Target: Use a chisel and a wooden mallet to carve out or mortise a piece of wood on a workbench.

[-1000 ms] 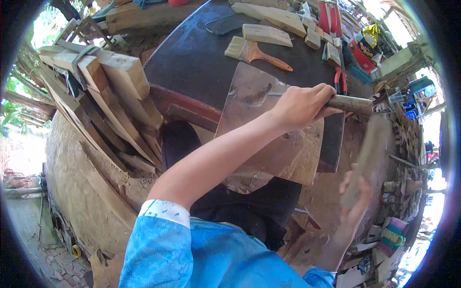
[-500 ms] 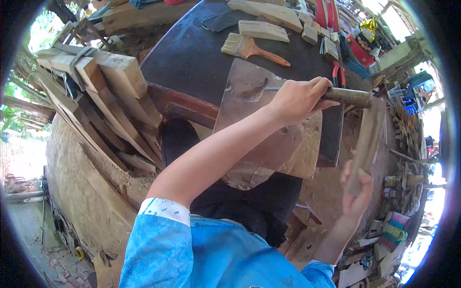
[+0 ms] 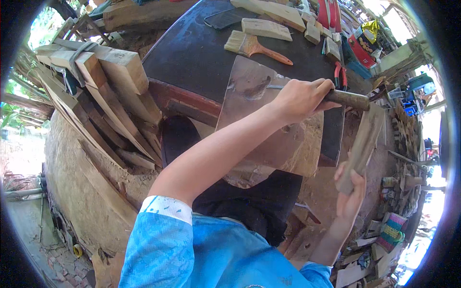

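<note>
My left hand (image 3: 303,99) is closed around a chisel (image 3: 354,99) with a round wooden handle. Its thin metal blade points left toward a rough hollow (image 3: 256,91) in a flat brown slab of wood (image 3: 261,132). The slab lies over my lap and against the table edge. In my right hand (image 3: 351,194) is a wooden bat (image 3: 364,146), gripped at its lower end and standing upright at a tilt. Its top is close to the butt of the chisel handle; whether they touch I cannot tell.
On the dark table (image 3: 187,57) lie a paintbrush (image 3: 257,49), wood blocks (image 3: 266,29) and red-handled pliers (image 3: 340,77). Thick timbers (image 3: 120,72) lean at the left. A woven striped item (image 3: 392,231) sits among wood scraps at the lower right.
The bat and my right hand have shifted slightly left and show less blur now. My left hand keeps its hold on the chisel, almost in the same place.
</note>
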`<state>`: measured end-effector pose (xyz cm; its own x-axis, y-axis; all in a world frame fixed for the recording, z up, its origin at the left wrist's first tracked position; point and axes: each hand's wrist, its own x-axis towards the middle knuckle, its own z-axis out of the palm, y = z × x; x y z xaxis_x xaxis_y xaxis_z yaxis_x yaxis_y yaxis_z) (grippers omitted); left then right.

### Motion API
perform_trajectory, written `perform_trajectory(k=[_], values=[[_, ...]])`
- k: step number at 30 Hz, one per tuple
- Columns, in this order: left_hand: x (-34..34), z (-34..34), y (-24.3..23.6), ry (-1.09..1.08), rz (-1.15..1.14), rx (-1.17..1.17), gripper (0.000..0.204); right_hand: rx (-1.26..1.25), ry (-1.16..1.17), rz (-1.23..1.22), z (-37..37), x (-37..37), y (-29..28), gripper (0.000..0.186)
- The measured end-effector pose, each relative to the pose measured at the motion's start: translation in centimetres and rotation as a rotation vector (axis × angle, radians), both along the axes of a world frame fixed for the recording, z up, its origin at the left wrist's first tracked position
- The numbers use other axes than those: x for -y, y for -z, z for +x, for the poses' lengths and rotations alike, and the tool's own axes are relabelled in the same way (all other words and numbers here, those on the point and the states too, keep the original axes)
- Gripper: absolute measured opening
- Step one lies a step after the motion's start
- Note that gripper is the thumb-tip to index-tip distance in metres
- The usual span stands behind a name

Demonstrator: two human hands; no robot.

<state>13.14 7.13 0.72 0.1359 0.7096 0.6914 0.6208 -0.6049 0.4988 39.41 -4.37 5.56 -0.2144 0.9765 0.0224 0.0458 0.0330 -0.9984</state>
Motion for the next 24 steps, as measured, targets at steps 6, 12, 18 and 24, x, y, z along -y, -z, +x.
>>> perform_trajectory(k=[6,12,18,24], values=[[-0.4,0.0,-0.3,0.004,-0.009,0.005,0.048,-0.519,0.272,0.174,2.2,-1.8,-3.3,0.044],[-0.3,-0.3,0.0,-0.018,-0.016,-0.028,0.049,-0.549,0.646,0.244,-4.4,-1.2,-1.3,0.041],[-0.5,0.0,0.2,0.012,-0.073,-0.149,0.049,-0.051,0.121,0.09,0.7,0.0,0.0,0.047],[-0.6,-0.2,0.0,0.004,-0.073,-0.101,0.05,-0.588,0.539,0.334,-0.1,-2.7,-3.4,0.041]])
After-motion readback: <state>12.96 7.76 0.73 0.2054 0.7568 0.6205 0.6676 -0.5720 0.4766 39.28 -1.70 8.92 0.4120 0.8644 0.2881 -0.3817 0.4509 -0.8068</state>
